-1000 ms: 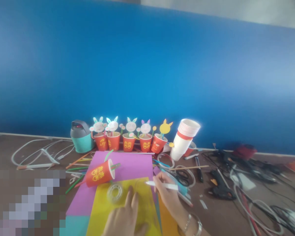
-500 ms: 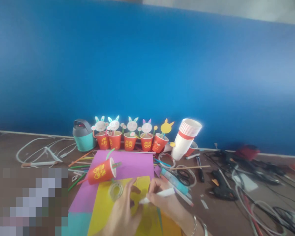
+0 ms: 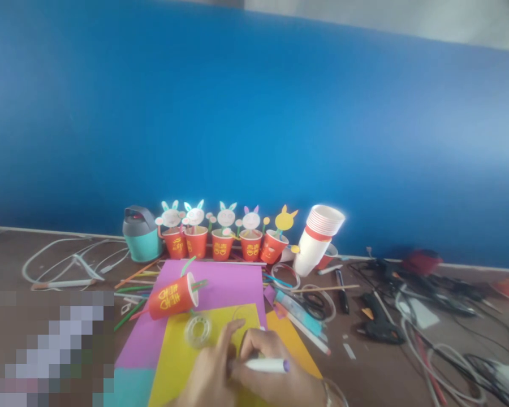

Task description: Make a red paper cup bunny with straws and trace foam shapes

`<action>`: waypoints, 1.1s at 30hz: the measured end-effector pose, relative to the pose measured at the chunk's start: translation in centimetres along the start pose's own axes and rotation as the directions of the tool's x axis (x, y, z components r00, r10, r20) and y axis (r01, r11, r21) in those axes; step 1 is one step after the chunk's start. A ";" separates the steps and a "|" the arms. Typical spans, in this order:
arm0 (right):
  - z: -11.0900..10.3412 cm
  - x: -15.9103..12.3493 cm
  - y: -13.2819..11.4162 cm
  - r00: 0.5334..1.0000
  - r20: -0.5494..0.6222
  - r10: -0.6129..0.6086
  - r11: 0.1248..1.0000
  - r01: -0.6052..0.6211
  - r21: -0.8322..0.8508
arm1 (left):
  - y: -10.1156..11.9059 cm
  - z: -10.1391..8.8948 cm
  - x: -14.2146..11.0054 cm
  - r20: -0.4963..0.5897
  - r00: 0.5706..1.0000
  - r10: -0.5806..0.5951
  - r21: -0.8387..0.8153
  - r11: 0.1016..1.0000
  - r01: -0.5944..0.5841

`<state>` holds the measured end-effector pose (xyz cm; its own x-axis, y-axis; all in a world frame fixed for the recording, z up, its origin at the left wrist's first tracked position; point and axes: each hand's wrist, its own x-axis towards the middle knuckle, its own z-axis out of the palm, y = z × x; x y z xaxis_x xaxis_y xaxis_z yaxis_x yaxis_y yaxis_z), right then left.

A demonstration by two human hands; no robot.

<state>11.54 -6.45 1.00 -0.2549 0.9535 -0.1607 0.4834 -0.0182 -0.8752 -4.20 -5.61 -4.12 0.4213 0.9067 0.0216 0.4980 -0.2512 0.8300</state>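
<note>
In my right hand [image 3: 269, 345] is a white marker [image 3: 265, 366] with a purple end, lying almost level and pointing left. My left hand [image 3: 210, 364] meets the right at the marker's other end. Its fingers bend in there, and what they pinch is hidden. Under both hands lies a yellow sheet [image 3: 173, 350]. A roll of clear tape [image 3: 197, 330] rests on that sheet, just beyond my left hand. Behind it, a red paper cup [image 3: 172, 295] with green pipe cleaners lies on its side, over a purple sheet [image 3: 224, 282].
Several red cups [image 3: 223, 246] with paper animal heads line the blue wall [image 3: 254, 124]. A stack of white cups [image 3: 314, 240] leans beside them. Scissors [image 3: 314, 305], a black marker [image 3: 342, 291], a glue gun [image 3: 379, 322] and tangled cables lie right. A teal container [image 3: 142, 237] stands left.
My right hand has shifted left and down against my left hand. The marker has turned from slanting to nearly level, lifting away from the yellow sheet's middle.
</note>
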 end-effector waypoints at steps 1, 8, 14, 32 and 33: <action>-0.2 -0.2 -0.5 1.000 0.022 0.019 1.000 -0.019 -0.007 | -0.1 0.0 0.0 0.017 1.000 0.004 -0.029 1.000 -0.004; -0.3 -1.3 -3.0 0.990 0.111 0.086 0.996 -0.088 0.013 | 0.5 -0.5 -0.2 0.155 0.988 0.004 -0.161 0.987 0.021; -3.1 -0.3 -2.2 0.965 0.257 -0.062 0.996 0.041 0.085 | 0.4 -0.5 0.1 0.037 0.999 0.001 -0.080 0.997 0.002; -4.2 2.6 2.9 0.941 -0.331 -0.077 0.476 -0.257 -0.841 | -0.3 0.3 -0.2 0.283 0.863 0.418 0.324 0.805 -0.497; -4.1 2.7 3.0 0.941 -0.328 -0.088 0.499 -0.243 -0.832 | -0.3 0.4 -0.2 0.292 0.848 0.443 0.348 0.777 -0.525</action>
<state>15.79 -2.67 -0.20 -0.0078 0.9971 0.0753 0.9998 0.0091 -0.0178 -4.15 -5.81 -4.57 0.7989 0.5585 0.2232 0.4289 -0.7892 0.4395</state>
